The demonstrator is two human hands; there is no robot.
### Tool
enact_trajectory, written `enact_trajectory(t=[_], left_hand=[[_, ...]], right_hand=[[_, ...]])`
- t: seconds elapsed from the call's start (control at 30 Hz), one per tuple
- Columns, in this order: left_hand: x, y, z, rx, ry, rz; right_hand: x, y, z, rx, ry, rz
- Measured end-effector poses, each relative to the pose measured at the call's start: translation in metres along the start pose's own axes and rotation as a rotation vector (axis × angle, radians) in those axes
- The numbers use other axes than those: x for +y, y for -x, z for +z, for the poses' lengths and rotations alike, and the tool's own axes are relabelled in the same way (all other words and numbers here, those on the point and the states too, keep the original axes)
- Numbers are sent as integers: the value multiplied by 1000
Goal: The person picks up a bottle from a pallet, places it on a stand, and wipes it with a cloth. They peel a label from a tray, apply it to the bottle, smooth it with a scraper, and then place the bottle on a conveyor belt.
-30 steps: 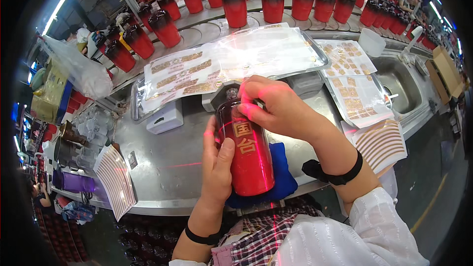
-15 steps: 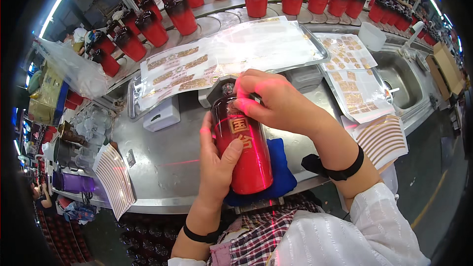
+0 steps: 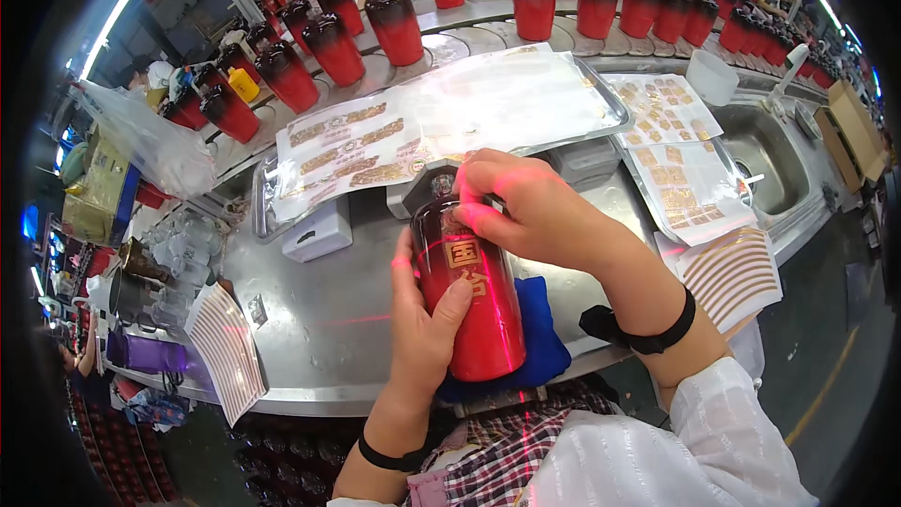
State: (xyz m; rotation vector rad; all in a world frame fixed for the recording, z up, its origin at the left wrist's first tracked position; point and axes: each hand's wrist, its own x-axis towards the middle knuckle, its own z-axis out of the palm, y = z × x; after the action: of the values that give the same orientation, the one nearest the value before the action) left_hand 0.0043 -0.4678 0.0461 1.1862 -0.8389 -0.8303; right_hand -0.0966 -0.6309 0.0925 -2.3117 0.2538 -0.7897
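Observation:
A glossy bottle (image 3: 490, 343), black at the top and fading to red, leans back on a blue cloth (image 3: 542, 324), its neck against a grey metal holder (image 3: 404, 199). Gold characters run down its front, and red laser lines cross it. My left hand (image 3: 422, 319) is wrapped round the bottle's left side, thumb on the front beside the lower character. At the shoulder, just above the upper character, my right hand (image 3: 521, 202) has its fingers pinched together against the glass. Whatever lies between those fingertips is hidden.
Behind the bottle, a metal tray (image 3: 615, 113) carries sheets with gold decals (image 3: 347, 141). More decal sheets (image 3: 680, 178) lie right, by a sink (image 3: 774, 155). Striped sheets (image 3: 225, 347) hang over the left edge. Several red-black bottles (image 3: 533, 5) line a curved conveyor beyond.
The bottles on the conveyor have shifted right, and a yellow item now shows among them at left. My hands keep nearly the same hold on the bottle; the whole view has shifted slightly.

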Motion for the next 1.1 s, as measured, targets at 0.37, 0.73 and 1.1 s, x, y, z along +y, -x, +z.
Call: enact_trajectory(t=[0.37,0.73,1.1], left_hand=[[-2,0,0,6,-16,5],[-2,0,3,7,13,-6],[18,-27,-18,-7,75,-38]], right_hand=[[-4,-3,-3,-24,15,37],[-1,-3,0,10,34,88],[-20,48,6,143,218,-85]])
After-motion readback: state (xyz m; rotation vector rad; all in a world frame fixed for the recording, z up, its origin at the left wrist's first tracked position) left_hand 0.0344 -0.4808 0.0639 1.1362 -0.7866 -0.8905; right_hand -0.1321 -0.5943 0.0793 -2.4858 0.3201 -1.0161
